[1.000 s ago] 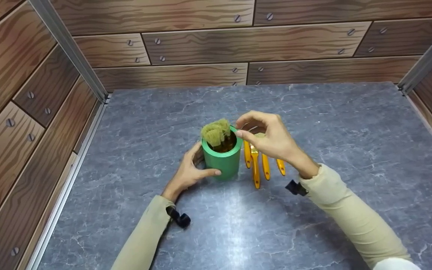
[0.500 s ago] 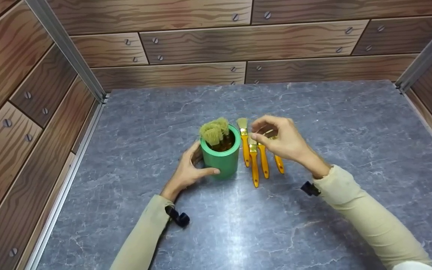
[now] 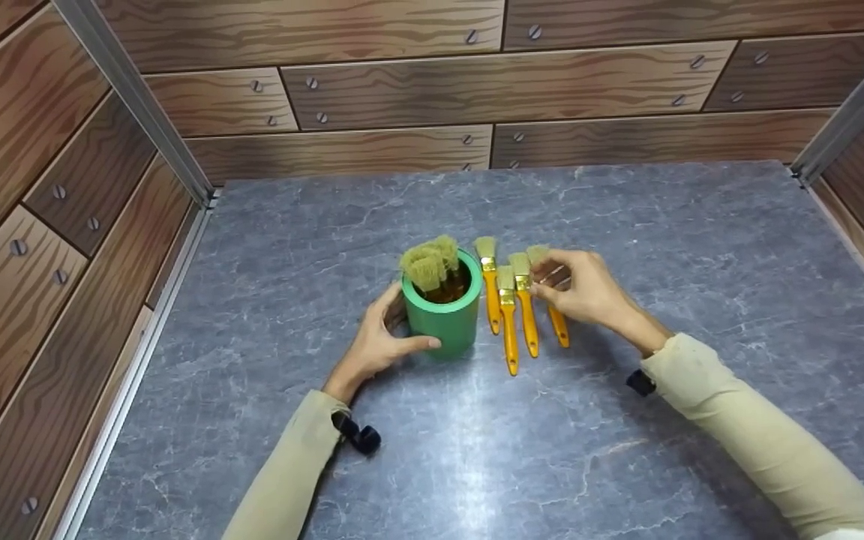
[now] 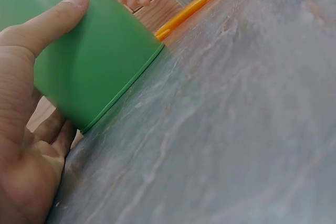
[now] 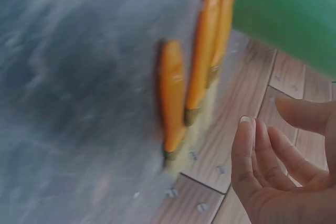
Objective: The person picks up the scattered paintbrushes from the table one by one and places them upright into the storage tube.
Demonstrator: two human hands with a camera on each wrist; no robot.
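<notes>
A green cylindrical pot (image 3: 443, 326) stands upright on the table, several paintbrushes (image 3: 428, 262) inside it with their bristles up. My left hand (image 3: 379, 341) holds it from the left, the thumb along its near side in the left wrist view. To the right of the pot lie several more paintbrushes with orange handles (image 3: 511, 334), bristles pointing away from me. My right hand (image 3: 586, 289) hovers over the rightmost paintbrush (image 3: 558, 326) and partly hides it. Between its thumb and bent fingers a gap shows in the right wrist view, with nothing held.
The grey marbled table (image 3: 312, 232) is bounded by wood-patterned walls (image 3: 402, 90) at the back and both sides. Metal corner posts (image 3: 132, 105) stand at the back. Black straps (image 3: 357, 433) sit on the wrists.
My right hand has moved away from the pot's rim, to the right and lower, over the rightmost loose paintbrush. The left hand and the pot stay in place.
</notes>
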